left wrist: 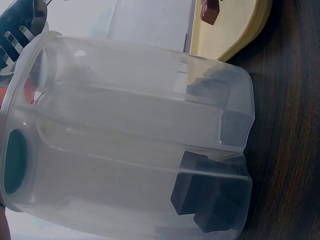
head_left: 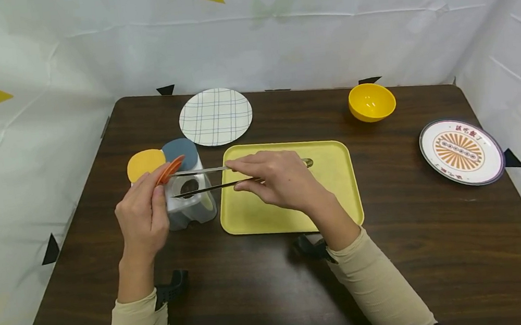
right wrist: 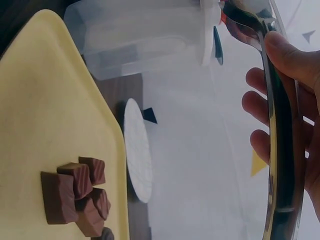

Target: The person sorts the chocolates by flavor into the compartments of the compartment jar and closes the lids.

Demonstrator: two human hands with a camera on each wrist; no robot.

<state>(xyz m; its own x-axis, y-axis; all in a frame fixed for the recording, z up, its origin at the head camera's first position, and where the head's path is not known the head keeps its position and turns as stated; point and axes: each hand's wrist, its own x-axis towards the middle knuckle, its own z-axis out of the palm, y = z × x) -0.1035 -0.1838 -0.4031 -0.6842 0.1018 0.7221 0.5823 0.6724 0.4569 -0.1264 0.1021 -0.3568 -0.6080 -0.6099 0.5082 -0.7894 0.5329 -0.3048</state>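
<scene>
The right hand (head_left: 281, 179) pinches a pair of long metal tongs (head_left: 205, 180), its fingers curled round the handles, with the tips open over the mouth of a clear plastic container (head_left: 189, 201) that stands on the tabletop (head_left: 438, 250) just left of the yellow tray (head_left: 337, 176). The left hand (head_left: 145, 215) grips the container's orange flip lid (head_left: 170, 169), holding it up. By my reading the transfer of brown cubes is partly done: the right wrist view shows a small cluster of chocolate cubes (right wrist: 75, 195) already lying on the tray, while the left wrist view shows at least a few dark cubes (left wrist: 210, 192) left at the bottom of the container. Whether the tong tips hold a piece right now cannot be told
</scene>
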